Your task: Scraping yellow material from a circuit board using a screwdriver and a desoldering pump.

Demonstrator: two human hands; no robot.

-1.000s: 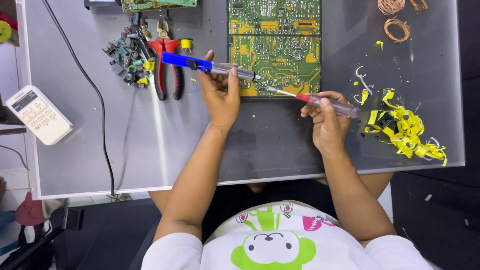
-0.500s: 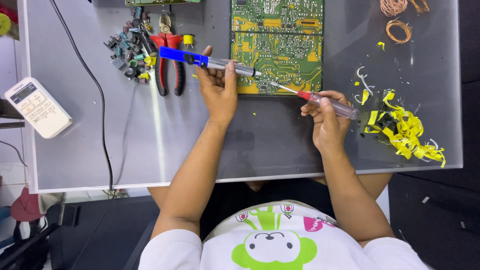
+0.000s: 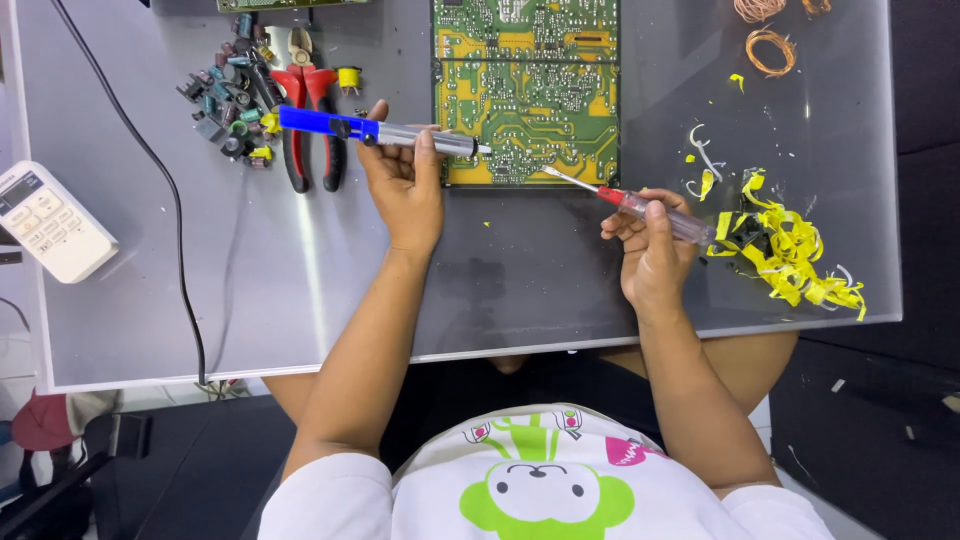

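Observation:
A green and yellow circuit board (image 3: pixel 527 90) lies solder side up at the table's far middle. My left hand (image 3: pixel 405 185) holds a blue and silver desoldering pump (image 3: pixel 375 130) level, its nozzle touching the board's left edge. My right hand (image 3: pixel 652 250) grips a screwdriver with a clear handle and red collar (image 3: pixel 640 205); its thin metal tip rests near the board's lower right corner.
Red-handled pliers (image 3: pixel 310 125) and a pile of small electronic parts (image 3: pixel 228 95) lie at the far left. A white remote control (image 3: pixel 48 222) and a black cable (image 3: pixel 165 190) sit left. Yellow tape scraps (image 3: pixel 785 245) and copper wire coils (image 3: pixel 772 48) lie right.
The view has shifted, so the board and tools sit lower in the frame. Both hands keep their grips; the screwdriver tip stays at the board's lower right corner.

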